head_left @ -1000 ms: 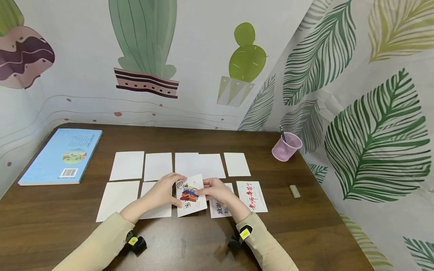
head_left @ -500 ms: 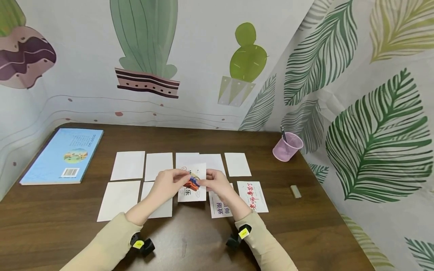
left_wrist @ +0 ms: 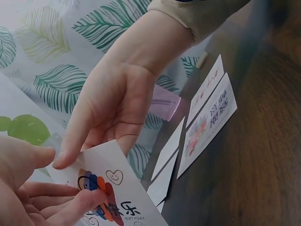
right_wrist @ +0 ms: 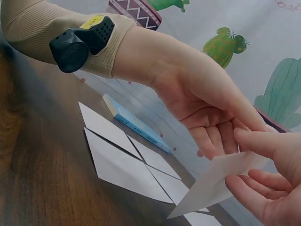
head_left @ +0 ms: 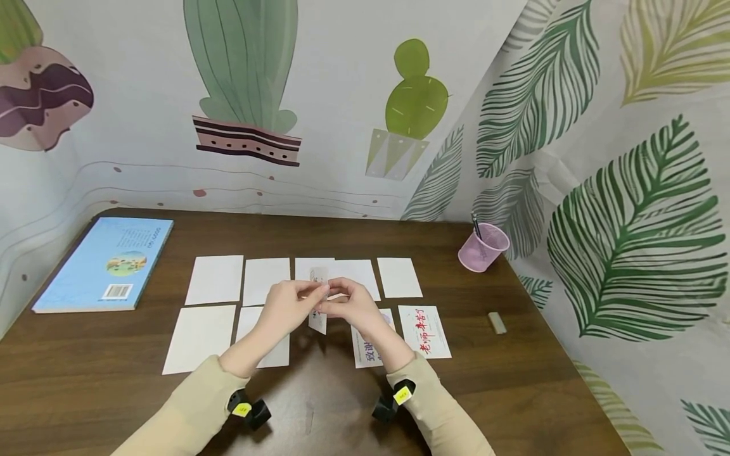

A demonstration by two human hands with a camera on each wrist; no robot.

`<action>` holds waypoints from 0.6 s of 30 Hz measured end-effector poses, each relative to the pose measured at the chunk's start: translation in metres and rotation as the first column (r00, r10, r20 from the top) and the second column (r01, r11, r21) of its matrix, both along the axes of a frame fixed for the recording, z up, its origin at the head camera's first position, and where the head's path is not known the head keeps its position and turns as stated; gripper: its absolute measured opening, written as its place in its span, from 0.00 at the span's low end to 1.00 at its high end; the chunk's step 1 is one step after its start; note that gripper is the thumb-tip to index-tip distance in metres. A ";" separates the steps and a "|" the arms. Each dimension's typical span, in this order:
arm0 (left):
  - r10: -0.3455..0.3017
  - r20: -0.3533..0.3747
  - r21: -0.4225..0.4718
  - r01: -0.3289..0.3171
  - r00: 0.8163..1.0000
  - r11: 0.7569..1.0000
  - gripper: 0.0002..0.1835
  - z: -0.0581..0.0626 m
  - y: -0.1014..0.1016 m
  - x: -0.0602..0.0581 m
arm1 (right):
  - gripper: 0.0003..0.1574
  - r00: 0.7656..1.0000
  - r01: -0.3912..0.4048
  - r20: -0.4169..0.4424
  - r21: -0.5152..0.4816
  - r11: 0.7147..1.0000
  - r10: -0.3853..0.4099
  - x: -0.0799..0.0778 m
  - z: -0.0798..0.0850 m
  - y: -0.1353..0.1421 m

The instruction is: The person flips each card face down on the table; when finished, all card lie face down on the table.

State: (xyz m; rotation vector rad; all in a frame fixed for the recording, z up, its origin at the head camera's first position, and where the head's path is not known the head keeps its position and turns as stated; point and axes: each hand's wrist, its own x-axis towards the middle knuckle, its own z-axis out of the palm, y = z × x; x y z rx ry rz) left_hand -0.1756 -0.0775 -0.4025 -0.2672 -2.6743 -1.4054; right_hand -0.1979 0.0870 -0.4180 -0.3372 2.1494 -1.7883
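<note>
A birthday card (head_left: 317, 275) is held up over the table, turned nearly edge-on in the head view. Its printed face (left_wrist: 114, 177), with orange and blue strokes, black writing and small hearts, shows in the left wrist view; the right wrist view shows its plain white back (right_wrist: 204, 188). My left hand (head_left: 289, 311) pinches the card at its upper part, fingers against the printed face. From the other side my right hand (head_left: 355, 306) pinches it too, fingers on the back. Both thumbs come close together at the card's top edge.
Several blank white cards (head_left: 199, 339) lie in two rows. At the front row's right are a card with dark blue writing (head_left: 365, 349) and one with red writing (head_left: 424, 332). A blue book (head_left: 105, 263), a pink pen cup (head_left: 481, 250) and an eraser (head_left: 497, 322) sit farther out.
The card has lifted and swung from facing the head camera to nearly edge-on. Both hands have come closer together around it, the left moving right.
</note>
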 end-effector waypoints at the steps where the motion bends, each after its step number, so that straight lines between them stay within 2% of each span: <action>1: 0.001 -0.002 0.008 -0.001 1.000 1.000 0.19 0.000 -0.001 0.000 | 0.30 1.000 -0.009 -0.003 0.001 1.000 0.009 0.000 0.001 0.000; 5: 0.004 0.013 0.039 -0.004 1.000 0.999 0.19 0.002 -0.005 -0.002 | 0.33 0.998 -0.055 -0.003 0.002 0.998 0.055 0.000 0.005 0.002; 11: -0.044 0.146 0.201 0.013 0.988 0.979 0.19 0.001 -0.011 -0.002 | 0.40 0.991 -0.133 -0.023 -0.007 0.991 0.133 -0.001 0.004 0.010; 14: -0.057 0.186 0.259 0.007 0.981 0.966 0.19 0.000 -0.013 -0.002 | 0.36 0.993 -0.113 -0.020 -0.015 0.993 0.113 -0.004 -0.001 0.011; 18: -0.031 0.204 0.242 -0.020 0.979 0.970 0.19 -0.002 -0.014 -0.001 | 0.29 1.000 -0.025 0.009 -0.010 1.000 0.025 -0.009 -0.009 0.012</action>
